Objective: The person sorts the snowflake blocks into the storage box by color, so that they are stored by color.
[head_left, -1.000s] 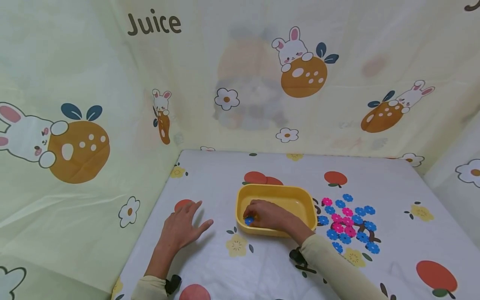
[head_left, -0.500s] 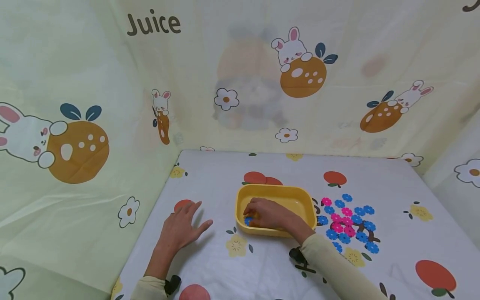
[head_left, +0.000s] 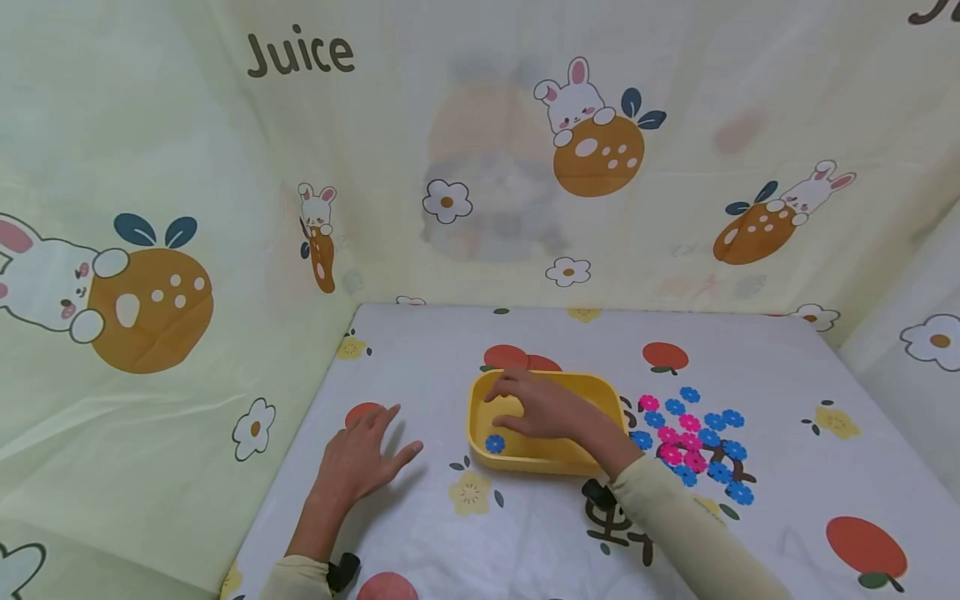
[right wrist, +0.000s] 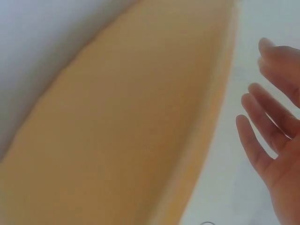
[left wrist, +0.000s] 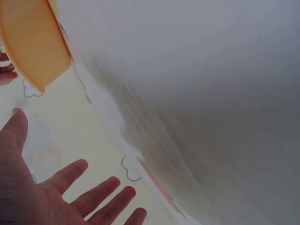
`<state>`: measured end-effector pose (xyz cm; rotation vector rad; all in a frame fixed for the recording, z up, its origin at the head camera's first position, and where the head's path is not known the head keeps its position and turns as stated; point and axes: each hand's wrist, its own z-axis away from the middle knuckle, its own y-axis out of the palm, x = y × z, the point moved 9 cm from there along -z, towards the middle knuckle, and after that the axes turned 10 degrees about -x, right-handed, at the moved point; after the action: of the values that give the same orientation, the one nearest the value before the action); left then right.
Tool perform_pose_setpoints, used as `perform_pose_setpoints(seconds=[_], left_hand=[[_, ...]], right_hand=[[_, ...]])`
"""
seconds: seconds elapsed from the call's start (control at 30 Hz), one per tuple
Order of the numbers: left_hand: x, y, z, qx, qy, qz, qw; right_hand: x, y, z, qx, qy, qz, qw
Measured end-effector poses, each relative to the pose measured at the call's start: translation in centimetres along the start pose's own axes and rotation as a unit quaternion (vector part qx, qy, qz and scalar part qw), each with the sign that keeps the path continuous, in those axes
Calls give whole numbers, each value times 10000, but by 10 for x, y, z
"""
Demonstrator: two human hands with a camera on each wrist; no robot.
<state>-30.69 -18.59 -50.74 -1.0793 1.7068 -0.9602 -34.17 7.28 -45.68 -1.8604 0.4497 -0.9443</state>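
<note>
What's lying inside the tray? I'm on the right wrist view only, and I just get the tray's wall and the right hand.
Observer: The head view shows a blue flower piece lying inside the tray, by its near left corner.
Operator: Any more pieces outside it?
Observer: Yes, a scatter of pink and blue pieces lies on the table, to the right of the tray.
Operator: And the left hand?
Observer: It's to the left of the tray and apart from it, fingers spread, holding nothing.
</note>
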Motion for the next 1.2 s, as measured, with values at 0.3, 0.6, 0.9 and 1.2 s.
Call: perform_pose_setpoints(seconds=[0.3, 0.6, 0.9, 1.2], left_hand=[[-1, 3, -1, 54, -45, -54, 10000], [-1, 6, -1, 142, -44, -91, 9998], [-2, 3, 0, 102, -36, -129, 9999], [-1, -2, -1, 19, -5, -108, 9999]], right_hand=[[8, -14, 1, -307, -195, 41, 9993], [-1, -18, 10, -383, 182, -411, 9983], [-23, -40, 35, -763, 404, -412, 9954], [-59, -82, 76, -1485, 573, -168, 9871]])
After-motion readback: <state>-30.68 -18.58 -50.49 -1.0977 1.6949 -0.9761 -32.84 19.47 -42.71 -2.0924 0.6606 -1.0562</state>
